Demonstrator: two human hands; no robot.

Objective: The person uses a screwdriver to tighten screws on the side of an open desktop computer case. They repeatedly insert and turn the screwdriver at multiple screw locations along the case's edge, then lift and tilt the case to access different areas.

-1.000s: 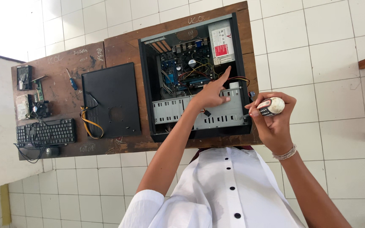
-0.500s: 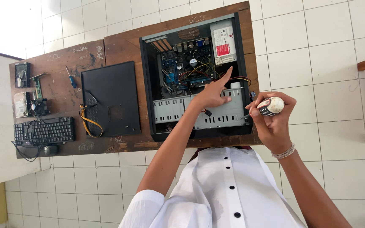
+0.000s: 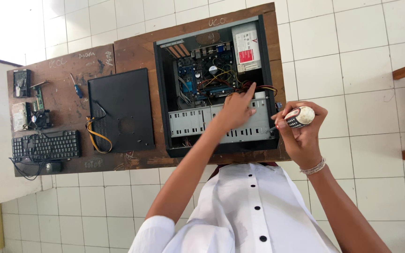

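1. Head view: your left hand (image 3: 236, 111) rests spread on the drive cage, index finger among the cables (image 3: 221, 79) of the open computer case (image 3: 216, 84) on the table (image 3: 66, 100); a snag could unplug one.
2. Right hand (image 3: 303, 133), grip pressed around the screwdriver (image 3: 297, 118) at the case's right edge; a slip could gouge the board.

Open computer case (image 3: 216, 89) on table (image 3: 132, 51); side panel (image 3: 120, 110), keyboard (image 3: 47, 145) leftward.

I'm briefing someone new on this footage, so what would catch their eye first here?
First, the open computer case lying on the wooden table, with its motherboard and cables exposed. The left hand reaches into it, while the right hand grips a screwdriver at the case's right edge. The black side panel lies left of the case.
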